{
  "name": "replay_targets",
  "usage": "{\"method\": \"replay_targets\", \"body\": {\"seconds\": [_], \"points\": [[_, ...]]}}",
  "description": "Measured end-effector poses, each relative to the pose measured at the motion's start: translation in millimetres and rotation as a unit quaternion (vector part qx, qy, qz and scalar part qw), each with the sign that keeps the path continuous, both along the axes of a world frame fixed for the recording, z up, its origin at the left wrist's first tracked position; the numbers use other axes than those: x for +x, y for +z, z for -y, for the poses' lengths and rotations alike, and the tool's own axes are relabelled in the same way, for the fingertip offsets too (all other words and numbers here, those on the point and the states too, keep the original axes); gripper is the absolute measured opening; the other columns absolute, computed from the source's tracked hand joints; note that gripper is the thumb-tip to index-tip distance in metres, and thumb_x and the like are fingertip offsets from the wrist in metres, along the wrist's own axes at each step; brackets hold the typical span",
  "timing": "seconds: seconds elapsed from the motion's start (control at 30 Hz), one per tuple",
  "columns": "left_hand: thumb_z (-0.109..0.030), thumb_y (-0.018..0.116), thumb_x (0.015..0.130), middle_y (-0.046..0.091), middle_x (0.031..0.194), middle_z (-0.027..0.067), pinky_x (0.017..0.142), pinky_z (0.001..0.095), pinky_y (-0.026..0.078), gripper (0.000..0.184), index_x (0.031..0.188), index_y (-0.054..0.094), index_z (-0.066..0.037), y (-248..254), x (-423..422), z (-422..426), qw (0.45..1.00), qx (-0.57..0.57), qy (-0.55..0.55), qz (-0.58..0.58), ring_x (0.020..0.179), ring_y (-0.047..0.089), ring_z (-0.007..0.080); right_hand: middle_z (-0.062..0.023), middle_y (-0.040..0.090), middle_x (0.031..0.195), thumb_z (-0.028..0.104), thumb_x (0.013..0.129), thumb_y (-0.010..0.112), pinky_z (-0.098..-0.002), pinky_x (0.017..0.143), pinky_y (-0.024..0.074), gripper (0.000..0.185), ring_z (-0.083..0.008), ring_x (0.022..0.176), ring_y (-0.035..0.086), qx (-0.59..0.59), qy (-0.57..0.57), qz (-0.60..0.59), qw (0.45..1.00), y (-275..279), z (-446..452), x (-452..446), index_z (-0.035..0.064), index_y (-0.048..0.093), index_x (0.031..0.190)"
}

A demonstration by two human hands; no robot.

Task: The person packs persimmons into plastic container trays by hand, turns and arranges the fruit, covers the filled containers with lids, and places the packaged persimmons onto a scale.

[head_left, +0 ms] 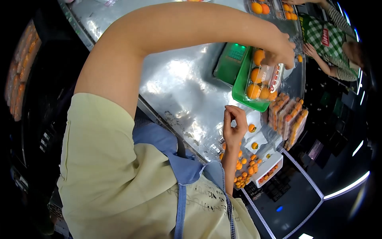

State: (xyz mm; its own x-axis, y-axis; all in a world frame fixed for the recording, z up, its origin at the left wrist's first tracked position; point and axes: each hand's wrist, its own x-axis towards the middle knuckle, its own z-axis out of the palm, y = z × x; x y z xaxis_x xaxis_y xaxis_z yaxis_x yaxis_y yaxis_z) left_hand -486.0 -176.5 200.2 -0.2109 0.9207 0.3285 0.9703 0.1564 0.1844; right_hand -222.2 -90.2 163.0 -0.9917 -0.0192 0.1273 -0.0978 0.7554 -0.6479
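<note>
My left hand [280,51] reaches across the top of the frame and grips a clear plastic box [260,81] of orange fruit by its upper end. The box rests in a green tray [240,89], beside a green device with a lit display [235,52]. Its label shows at the right side. Below the tray, my right hand [235,122] is raised over the metal table with its thumb and fingers curled together. Nothing shows between them. Loose orange fruits [252,128] lie to its right.
Stacked boxes of fruit [288,117] stand at the table's right edge. More fruit [248,169] and a white box [270,169] are below. Further boxes [260,7] sit at the top. A co-worker in a green checked apron [324,38] is at the upper right across the metal table [175,83].
</note>
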Motion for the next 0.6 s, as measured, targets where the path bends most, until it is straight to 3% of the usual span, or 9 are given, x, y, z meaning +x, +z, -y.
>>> {"method": "replay_targets", "body": {"seconds": [0.13,0.37,0.6], "points": [[-0.022,0.068,0.074,0.064,0.103,0.0091,0.085,0.0409,0.047,0.041,0.114,0.061,-0.013,10,-8,12,0.988,0.073,-0.02,0.134,0.102,0.059,0.0273,-0.0096,0.065,0.085,-0.009,0.077,0.063,-0.0218,0.052,0.0427,0.016,-0.0104,0.059,0.053,0.022,0.001,0.033,0.999,-4,2,8,0.0003,0.067,0.09],[-0.017,0.063,0.079,0.067,0.099,0.0105,0.082,0.0399,0.049,0.03,0.107,0.064,-0.009,9,-13,28,0.974,0.139,0.032,0.177,0.096,0.063,0.0269,-0.0093,0.065,0.083,-0.009,0.077,0.063,-0.0229,0.053,0.0447,0.017,-0.0123,0.06,0.056,0.032,0.014,0.065,0.997,-1,14,9,0.0003,0.067,0.09],[-0.013,0.06,0.076,0.068,0.098,0.0084,0.078,0.0386,0.05,0.03,0.105,0.067,-0.011,4,-13,25,0.973,0.146,0.028,0.174,0.094,0.063,0.0256,-0.0096,0.065,0.082,-0.008,0.077,0.063,-0.0232,0.054,0.0449,0.016,-0.0133,0.06,0.056,0.032,0.026,0.078,0.996,-4,17,11,0.0003,0.067,0.09]]}}
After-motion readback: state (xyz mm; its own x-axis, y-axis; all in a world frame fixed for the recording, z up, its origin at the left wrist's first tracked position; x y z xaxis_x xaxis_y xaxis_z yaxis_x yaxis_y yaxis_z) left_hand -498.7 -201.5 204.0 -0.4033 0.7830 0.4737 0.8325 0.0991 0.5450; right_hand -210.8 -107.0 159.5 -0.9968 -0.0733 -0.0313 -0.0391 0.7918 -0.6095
